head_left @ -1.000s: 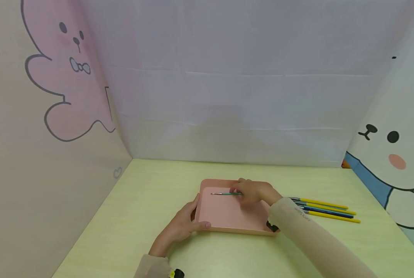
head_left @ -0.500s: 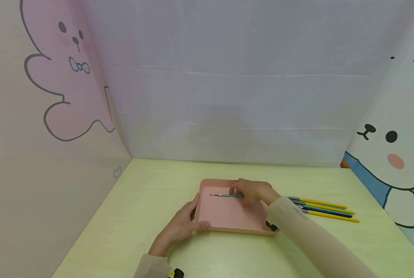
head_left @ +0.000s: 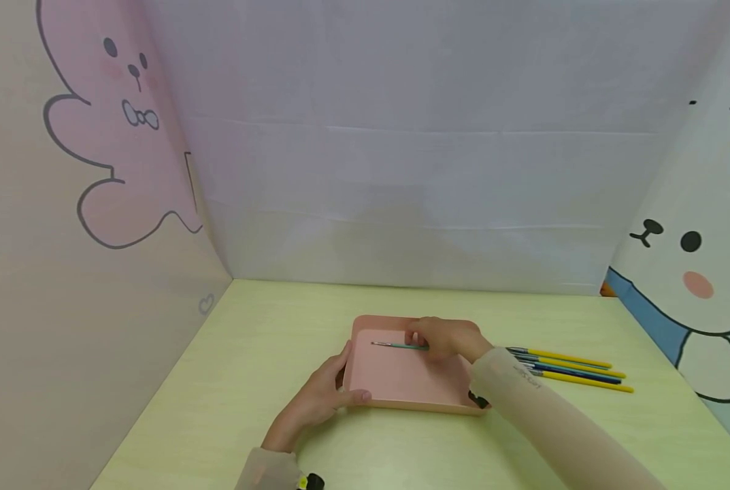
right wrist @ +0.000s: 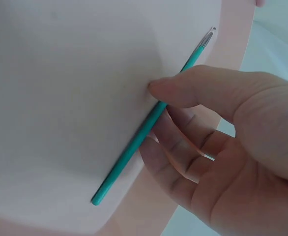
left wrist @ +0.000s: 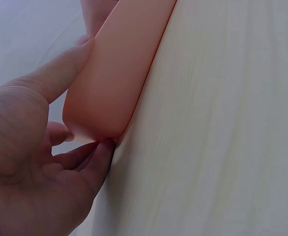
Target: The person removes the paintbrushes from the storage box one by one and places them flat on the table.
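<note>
Fingers of the right hand pinch the green brush just above the pink tray; left hand grips its near-left corner. Loosened carelessly, the thin brush could roll inside.

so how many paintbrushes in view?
5: one green paintbrush in the pink tray, pinched by the right hand; four in a loose row on the table right of the tray. The sleeve may hide more.
</note>
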The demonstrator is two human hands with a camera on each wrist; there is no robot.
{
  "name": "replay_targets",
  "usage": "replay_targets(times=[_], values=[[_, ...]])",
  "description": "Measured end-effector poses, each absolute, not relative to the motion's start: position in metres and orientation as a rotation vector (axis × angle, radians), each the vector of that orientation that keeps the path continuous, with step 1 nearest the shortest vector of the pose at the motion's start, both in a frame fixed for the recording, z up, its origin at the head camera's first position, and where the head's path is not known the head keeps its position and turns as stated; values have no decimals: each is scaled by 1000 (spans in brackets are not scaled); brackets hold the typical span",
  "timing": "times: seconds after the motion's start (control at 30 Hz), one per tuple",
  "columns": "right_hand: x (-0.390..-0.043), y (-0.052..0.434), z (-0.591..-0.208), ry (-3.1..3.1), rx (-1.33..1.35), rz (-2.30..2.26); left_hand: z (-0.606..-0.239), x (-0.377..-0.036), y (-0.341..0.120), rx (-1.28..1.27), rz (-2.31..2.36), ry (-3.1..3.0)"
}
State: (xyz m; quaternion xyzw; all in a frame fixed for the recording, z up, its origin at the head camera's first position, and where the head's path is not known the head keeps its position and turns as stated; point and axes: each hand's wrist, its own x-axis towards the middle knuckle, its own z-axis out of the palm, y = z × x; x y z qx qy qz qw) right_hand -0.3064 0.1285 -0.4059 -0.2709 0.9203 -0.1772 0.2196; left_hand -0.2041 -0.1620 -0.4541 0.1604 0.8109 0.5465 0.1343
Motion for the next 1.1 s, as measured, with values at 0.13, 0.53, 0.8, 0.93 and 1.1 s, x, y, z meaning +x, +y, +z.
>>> replay_targets(times=[0.13, 0.53, 0.8, 0.93, 1.1], values=[[-307, 128, -407, 2528, -768, -527, -454, -204, -162, 466, 1587, 2349], [-303, 127, -405, 2532, -681, -542, -453, -205, -162, 451, 1600, 2342], [-304, 125, -405, 2504, -649, -553, -453, -205, -162, 461, 1598, 2337], [-304, 125, -405, 2512, -678, -534, -452, -205, -162, 457, 1598, 2338], [-304, 126, -404, 2533, -746, -466, -452, -205, -162, 465, 1589, 2343]])
